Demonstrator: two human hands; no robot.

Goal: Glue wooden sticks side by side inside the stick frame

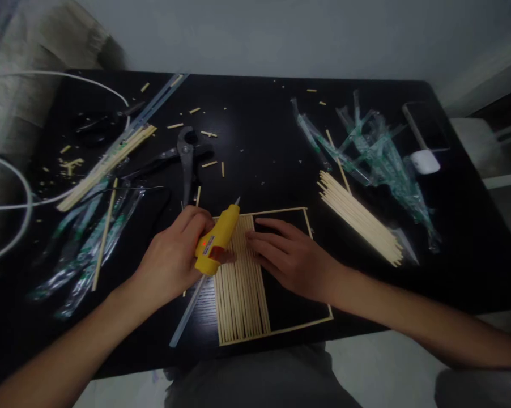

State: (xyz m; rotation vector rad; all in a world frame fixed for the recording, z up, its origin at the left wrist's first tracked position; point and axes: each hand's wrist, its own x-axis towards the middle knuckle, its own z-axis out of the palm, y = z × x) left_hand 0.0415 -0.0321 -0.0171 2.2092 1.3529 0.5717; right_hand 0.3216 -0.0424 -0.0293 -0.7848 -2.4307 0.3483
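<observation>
My left hand [174,249] is wrapped round a yellow glue gun [218,241], whose nozzle points up and away over a stick panel. A clear glue stick [187,311] trails out of the gun's back end. The panel [241,300] is a thin wooden frame, its left half filled with wooden sticks laid side by side; the right half shows black table. Over the panel lies my right hand [292,258], fingers stretched out, the tips at the rightmost laid sticks near the top. Whether those fingertips press a stick is hard to make out.
Loose sticks [360,218] lie in a bundle at the right, beside crumpled plastic wrappers [387,153], a phone [425,126] and a white case [425,162]. Pliers [186,158], scissors [98,122], more sticks [106,167], wrappers [94,249] and a white cable [24,175] occupy the left.
</observation>
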